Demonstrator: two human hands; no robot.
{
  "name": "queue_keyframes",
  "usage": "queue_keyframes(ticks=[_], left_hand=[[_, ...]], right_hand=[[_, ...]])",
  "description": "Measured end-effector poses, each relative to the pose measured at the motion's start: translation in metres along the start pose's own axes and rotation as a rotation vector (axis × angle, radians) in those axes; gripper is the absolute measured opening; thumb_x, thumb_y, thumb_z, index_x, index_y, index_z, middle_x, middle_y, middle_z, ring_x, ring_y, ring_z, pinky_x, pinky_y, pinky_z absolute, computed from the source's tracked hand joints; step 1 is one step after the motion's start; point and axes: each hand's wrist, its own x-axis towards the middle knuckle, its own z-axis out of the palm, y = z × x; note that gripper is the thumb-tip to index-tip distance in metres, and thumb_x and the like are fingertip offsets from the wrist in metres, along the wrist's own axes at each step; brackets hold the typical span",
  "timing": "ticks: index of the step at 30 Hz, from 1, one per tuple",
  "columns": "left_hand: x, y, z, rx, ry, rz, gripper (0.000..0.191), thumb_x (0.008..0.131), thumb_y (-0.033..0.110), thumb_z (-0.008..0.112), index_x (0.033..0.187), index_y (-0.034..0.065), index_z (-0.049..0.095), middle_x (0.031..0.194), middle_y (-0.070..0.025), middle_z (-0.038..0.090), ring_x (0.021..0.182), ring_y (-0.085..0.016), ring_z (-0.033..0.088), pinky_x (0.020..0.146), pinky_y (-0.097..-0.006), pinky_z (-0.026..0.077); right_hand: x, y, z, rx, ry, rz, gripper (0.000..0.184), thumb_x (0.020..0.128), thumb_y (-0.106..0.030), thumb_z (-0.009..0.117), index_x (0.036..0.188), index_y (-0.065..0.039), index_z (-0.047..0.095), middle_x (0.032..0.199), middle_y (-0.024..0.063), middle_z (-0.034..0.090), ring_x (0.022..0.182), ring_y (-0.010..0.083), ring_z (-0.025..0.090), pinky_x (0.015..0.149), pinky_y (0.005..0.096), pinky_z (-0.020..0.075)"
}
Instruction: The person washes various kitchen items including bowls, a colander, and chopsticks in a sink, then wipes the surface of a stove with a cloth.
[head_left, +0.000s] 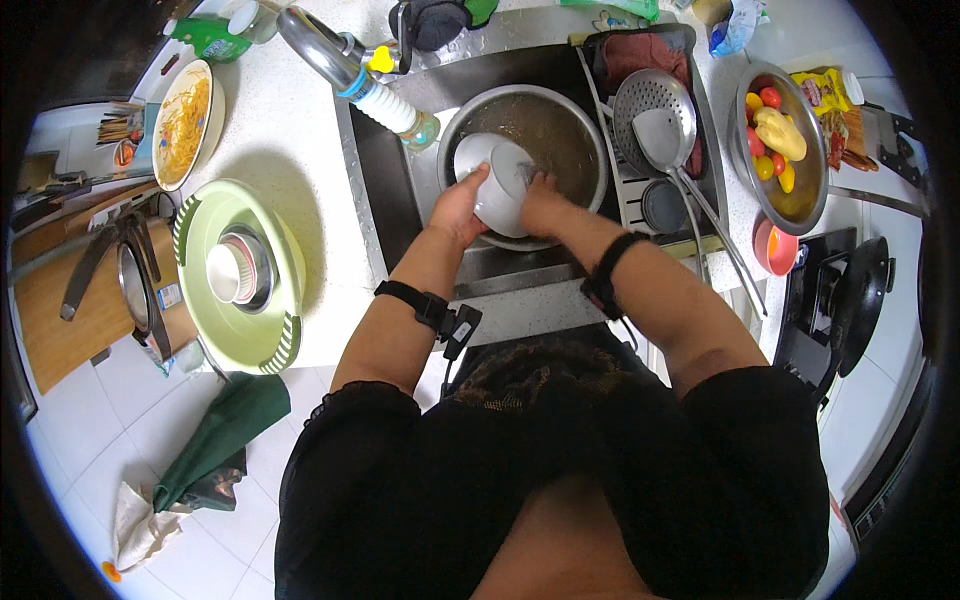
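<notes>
My left hand grips the side of a white bowl, thumb on its outer face. The bowl is tipped over a round stainless steel basin of murky water. Against the bowl's right side presses my right hand, its fingers blurred. Something greyish shows at those fingertips; whether the hand holds it is unclear. The basin stands in a steel sink, with the faucet's white flexible spout at its upper left.
A perforated skimmer and a metal spatula lean across the drain rack, handles over the counter edge. At left, a green basin holds stacked bowls, below a bowl of noodle-like shreds. A steel bowl of vegetables stands right.
</notes>
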Motion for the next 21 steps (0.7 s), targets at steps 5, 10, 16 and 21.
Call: queue_keyframes(ticks=[5,10,16,21], left_hand=[[0.016,-0.005,-0.027,-0.13,-0.115,0.012,0.043,0.091,0.02,0.06,0.128,0.0001,0.05,0.121,-0.0155,0.059,0.109,-0.031,0.06,0.09,-0.049,0.051],[0.014,-0.016,-0.028,-0.028,-0.168,0.068,0.039,0.087,0.01,0.062,0.121,-0.0046,0.052,0.113,-0.0172,0.062,0.102,-0.032,0.062,0.089,-0.0459,0.051],[0.006,-0.014,-0.025,-0.099,-0.184,0.132,0.044,0.083,0.01,0.065,0.123,0.003,0.049,0.11,-0.0122,0.061,0.103,-0.028,0.06,0.087,-0.0454,0.05],[-0.014,-0.012,-0.011,-0.087,-0.051,0.17,0.04,0.082,0.007,0.064,0.119,0.0027,0.052,0.107,-0.011,0.062,0.096,-0.024,0.062,0.08,-0.0409,0.051]], right_hand=[[0.011,0.036,-0.044,0.2,-0.073,-0.058,0.05,0.085,-0.023,0.055,0.13,0.0,0.053,0.135,0.0238,0.05,0.123,0.035,0.052,0.102,0.0365,0.0415],[0.044,0.05,-0.044,0.776,0.173,0.003,0.047,0.084,-0.02,0.055,0.126,0.002,0.057,0.124,0.0205,0.06,0.113,0.033,0.059,0.092,0.0353,0.0466],[-0.025,0.002,-0.049,0.848,0.374,-0.398,0.049,0.092,-0.043,0.048,0.128,-0.011,0.058,0.134,0.0235,0.05,0.124,0.0375,0.049,0.104,0.0411,0.0378],[-0.061,-0.015,-0.052,0.815,0.36,-0.371,0.06,0.096,-0.049,0.038,0.143,-0.012,0.04,0.151,0.0231,0.028,0.14,0.0415,0.023,0.114,0.0424,0.0237]])
